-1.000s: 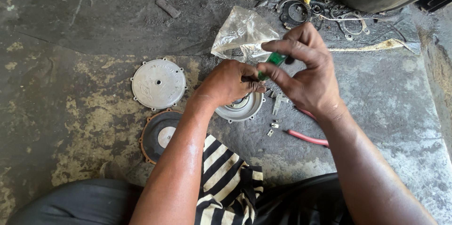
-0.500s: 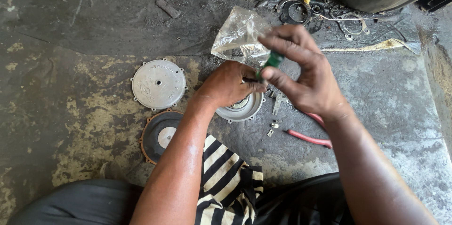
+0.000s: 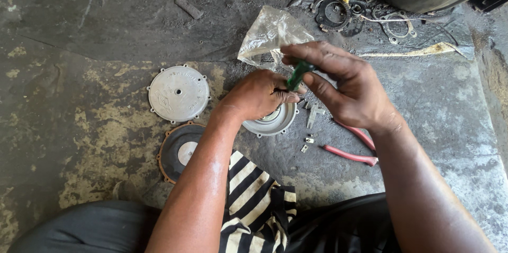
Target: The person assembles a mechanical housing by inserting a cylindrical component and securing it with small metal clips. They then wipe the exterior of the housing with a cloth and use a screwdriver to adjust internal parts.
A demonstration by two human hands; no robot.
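My left hand (image 3: 257, 96) rests curled on a round metal housing (image 3: 272, 122) on the concrete floor, fingers closed over its middle. My right hand (image 3: 346, 83) grips a green-handled screwdriver (image 3: 297, 74) that points down into the housing beside the left fingers. Its tip is hidden by my left hand. Left of the housing lies a round silver cover plate (image 3: 178, 93) with small ears around its rim. Below it lies a black rubber diaphragm (image 3: 180, 152) with a metal centre.
A crumpled clear plastic bag (image 3: 268, 36) lies behind my hands. Pliers with red handles (image 3: 353, 148) and small metal bits (image 3: 308, 141) lie to the right. Rings, gaskets and wire (image 3: 338, 9) sit at the top by a dark tyre. Striped cloth (image 3: 254, 200) covers my lap.
My right hand has closed around the green screwdriver and turned it down toward the housing. The left hand stays on the housing.
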